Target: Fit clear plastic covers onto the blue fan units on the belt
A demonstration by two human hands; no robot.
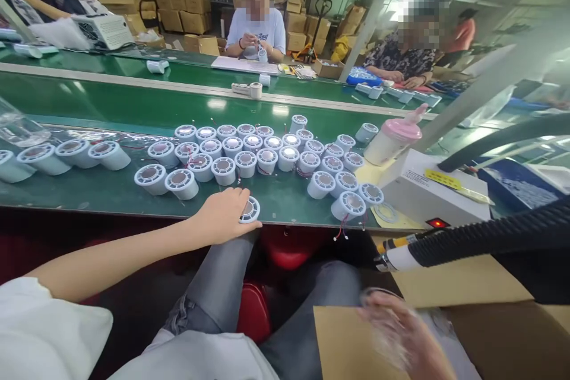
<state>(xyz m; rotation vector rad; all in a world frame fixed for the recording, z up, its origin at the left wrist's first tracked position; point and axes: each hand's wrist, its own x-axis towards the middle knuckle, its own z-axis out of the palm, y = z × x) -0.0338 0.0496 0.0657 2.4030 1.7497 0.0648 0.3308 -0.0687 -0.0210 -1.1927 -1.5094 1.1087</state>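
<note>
At the table's front edge my left hand (222, 214) is closed around a pale blue cylindrical housing (251, 210) with a round slotted top. Lower right, over an open cardboard box (341, 344), my right hand (412, 332) is smeared by motion. A clear plastic piece (387, 335) shows in its fingers, its exact shape blurred. Many similar housings (244, 161) stand in a cluster on the green table (280, 205), several with thin red and dark wires (342, 230) trailing out.
More housings (73, 151) stand at the left beside a clear plastic container (20, 122). On the right are a pink-lidded bottle (394, 136), a white box with a lit red switch (439, 184) and a black corrugated hose (485, 237). Across the conveyor (178, 98), people (256, 24) work seated.
</note>
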